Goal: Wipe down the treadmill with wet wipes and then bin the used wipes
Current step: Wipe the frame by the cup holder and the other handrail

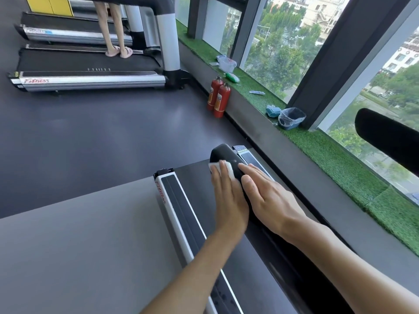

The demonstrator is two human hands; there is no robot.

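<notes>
While left hand (pixel 226 196) presses wipe (pixel 215 166), rail (pixel 181 207) reads "Fitness".

Two red fire extinguishers (pixel 217 98) stand against a turf-covered window ledge (pixel 340 159) while a person (pixel 119 30) in slippers stands on a neighbouring treadmill (pixel 79 62).

Most of the wipe (pixel 213 166) hides beneath the left hand (pixel 226 200).
</notes>
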